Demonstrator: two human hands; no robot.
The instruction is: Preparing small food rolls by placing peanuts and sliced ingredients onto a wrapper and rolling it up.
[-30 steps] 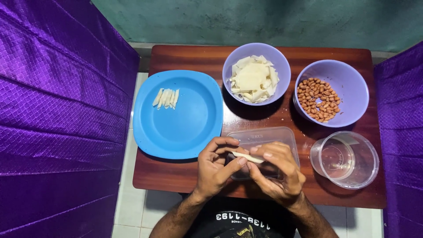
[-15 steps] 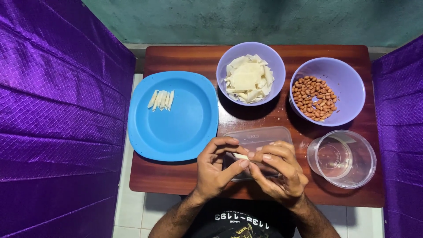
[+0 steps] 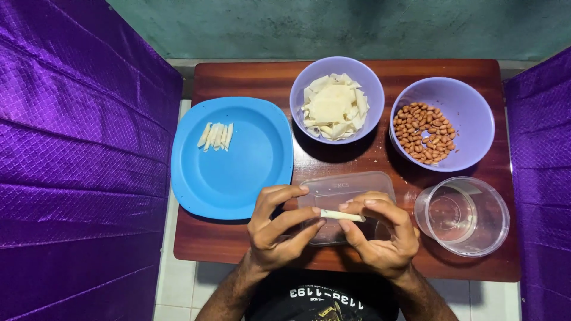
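Purple cloth (image 3: pixel 71 148) hangs at far left. On the blue plate (image 3: pixel 238 178) we count about five finished rolls (image 3: pixel 215 136), lying side by side. Our left hand (image 3: pixel 276 229) and right hand (image 3: pixel 377 235) pinch one thin pale roll (image 3: pixel 342 216) between fingertips, above the clear rectangular tub (image 3: pixel 348 187). The wrapper bowl (image 3: pixel 336 98) remains heaped, the peanut bowl (image 3: pixel 443 125) well stocked: we judge most work is left. A round clear container (image 3: pixel 464 215) sits at right.
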